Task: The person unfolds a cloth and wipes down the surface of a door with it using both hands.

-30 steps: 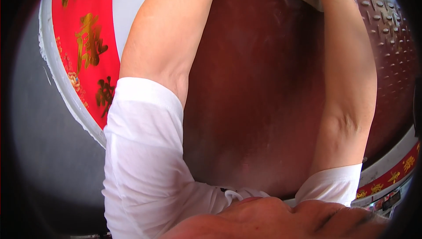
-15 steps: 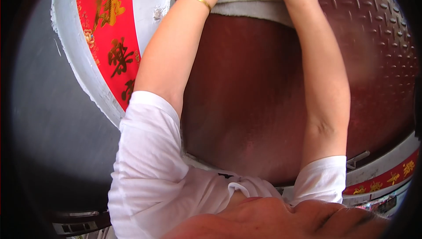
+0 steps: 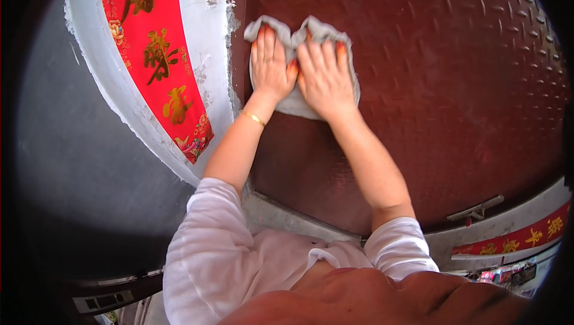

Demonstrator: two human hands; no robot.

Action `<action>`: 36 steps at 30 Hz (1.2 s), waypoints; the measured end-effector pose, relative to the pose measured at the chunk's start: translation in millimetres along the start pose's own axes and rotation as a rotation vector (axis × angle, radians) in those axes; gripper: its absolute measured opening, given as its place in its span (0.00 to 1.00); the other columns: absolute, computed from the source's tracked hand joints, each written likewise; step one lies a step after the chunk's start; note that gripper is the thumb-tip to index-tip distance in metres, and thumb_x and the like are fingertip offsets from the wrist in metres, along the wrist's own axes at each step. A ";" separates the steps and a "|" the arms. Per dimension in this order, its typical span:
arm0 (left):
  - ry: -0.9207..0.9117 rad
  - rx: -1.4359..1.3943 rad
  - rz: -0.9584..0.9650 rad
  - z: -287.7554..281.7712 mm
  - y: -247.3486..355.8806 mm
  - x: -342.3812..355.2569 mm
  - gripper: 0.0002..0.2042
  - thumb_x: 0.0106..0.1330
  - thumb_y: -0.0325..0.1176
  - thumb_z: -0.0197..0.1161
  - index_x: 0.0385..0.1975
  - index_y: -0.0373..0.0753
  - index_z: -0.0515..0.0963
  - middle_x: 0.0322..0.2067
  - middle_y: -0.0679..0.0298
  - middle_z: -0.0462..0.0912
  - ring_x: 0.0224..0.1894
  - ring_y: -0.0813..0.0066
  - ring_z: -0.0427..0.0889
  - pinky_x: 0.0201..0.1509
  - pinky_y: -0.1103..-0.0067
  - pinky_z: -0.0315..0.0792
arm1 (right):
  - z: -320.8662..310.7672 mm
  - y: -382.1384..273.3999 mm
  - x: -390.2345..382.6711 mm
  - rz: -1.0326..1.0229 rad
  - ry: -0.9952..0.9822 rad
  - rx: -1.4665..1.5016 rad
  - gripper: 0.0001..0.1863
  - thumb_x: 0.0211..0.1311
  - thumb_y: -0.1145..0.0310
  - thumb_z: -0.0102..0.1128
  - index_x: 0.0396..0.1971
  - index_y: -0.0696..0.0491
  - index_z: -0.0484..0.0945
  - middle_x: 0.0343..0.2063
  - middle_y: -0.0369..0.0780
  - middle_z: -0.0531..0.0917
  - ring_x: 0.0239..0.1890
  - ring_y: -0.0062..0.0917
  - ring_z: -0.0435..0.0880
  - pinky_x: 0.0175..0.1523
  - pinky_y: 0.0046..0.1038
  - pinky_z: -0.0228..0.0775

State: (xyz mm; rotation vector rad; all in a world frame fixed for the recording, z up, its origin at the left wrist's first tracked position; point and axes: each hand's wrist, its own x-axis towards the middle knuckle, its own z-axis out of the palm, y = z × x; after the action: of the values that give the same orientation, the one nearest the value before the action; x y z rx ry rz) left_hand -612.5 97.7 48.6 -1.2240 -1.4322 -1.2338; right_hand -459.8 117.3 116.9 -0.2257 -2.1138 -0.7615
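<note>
- Grey and limp, the cloth (image 3: 299, 107) lies against the red-brown door (image 3: 412, 121) at about 12 o'clock, under both your palms.
- Your left hand (image 3: 273, 74) is spread flat on its 9 o'clock side, thumb pointing in towards the middle; nothing is pinched that shows.
- Your right hand (image 3: 324, 80) presses at its 3 o'clock side, fingers long and slightly parted. Neither hand is clenched; you hold the cloth by pressure alone, as far as the view shows, and what lies beneath your palms is hidden.
- Its upper edge rucks up past your fingertips at 11 and 1 o'clock, with a dip between the two folds, so expect soft fabric that bunches readily. Judging by those folds, it should be light and hard to damage; whether it is damp you cannot tell from here.
- For firm control, lay both palms wide across its middle, as they are now. To lift it, the loose folds at 11 or 1 o'clock look easiest to gather, or the lower hem at 6 o'clock.
- Raised ridges (image 3: 517, 23) on the door at 2 o'clock could snag or drag the fabric, while smoother metal at 6 o'clock below the cloth may let it slide.
- Mind the metal handle (image 3: 478, 208) at 4 o'clock, well apart from the cloth.
</note>
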 end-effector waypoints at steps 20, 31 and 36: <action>-0.505 -0.111 -0.278 1.5 74.6 -296.1 0.36 0.58 0.37 0.59 0.62 0.26 0.50 0.64 0.33 0.42 0.67 0.30 0.39 0.67 0.47 0.39 | 16.5 -70.4 -271.0 0.212 -0.509 0.143 0.35 0.47 0.64 0.58 0.61 0.49 0.66 0.53 0.37 0.73 0.54 0.31 0.69 0.62 0.40 0.58; -0.151 -0.137 0.000 23.4 168.7 -45.5 0.31 0.57 0.45 0.57 0.59 0.35 0.64 0.61 0.40 0.57 0.63 0.39 0.54 0.64 0.46 0.43 | -77.0 64.4 -154.5 0.444 -0.079 -0.227 0.29 0.48 0.56 0.60 0.55 0.45 0.73 0.58 0.44 0.70 0.59 0.37 0.67 0.64 0.58 0.45; 0.080 -0.099 0.117 22.5 211.2 90.6 0.30 0.57 0.46 0.56 0.58 0.36 0.64 0.62 0.47 0.59 0.62 0.46 0.58 0.63 0.48 0.49 | -131.0 142.2 -62.1 0.292 0.168 -0.376 0.30 0.49 0.53 0.58 0.55 0.45 0.71 0.60 0.45 0.67 0.56 0.41 0.67 0.62 0.57 0.48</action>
State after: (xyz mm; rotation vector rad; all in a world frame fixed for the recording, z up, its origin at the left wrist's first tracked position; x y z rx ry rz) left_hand -417.2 138.7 165.0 -1.2920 -1.2368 -1.2713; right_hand -275.0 159.7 189.7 -0.6356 -1.7181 -0.9586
